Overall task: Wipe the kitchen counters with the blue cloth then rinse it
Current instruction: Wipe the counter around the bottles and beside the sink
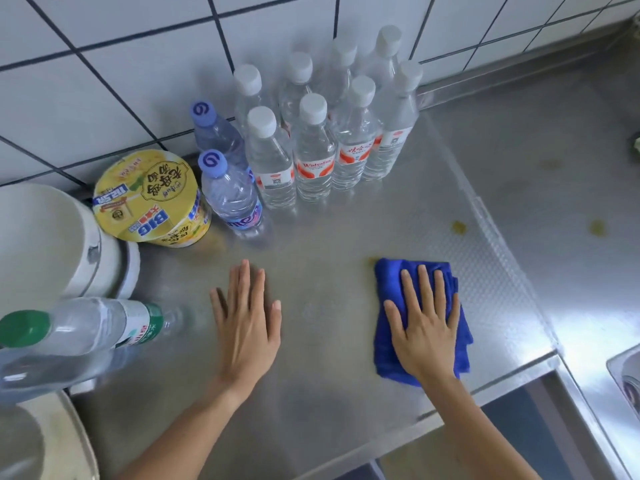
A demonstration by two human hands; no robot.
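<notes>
A folded blue cloth (389, 275) lies on the steel counter (329, 237), right of centre. My right hand (424, 323) presses flat on top of it with straight, spread fingers. My left hand (247, 317) rests flat on the bare counter to the left, fingers straight, holding nothing. Yellowish stains (459, 227) mark the counter beyond the cloth, and a small one shows at the cloth's far left corner.
Several clear water bottles (311, 147) stand at the back against the tiled wall, beside a yellow noodle cup (149, 199). A white pot (52, 244) and a green-capped bottle (69, 337) sit at the left. A sink corner (623, 372) shows at the right edge.
</notes>
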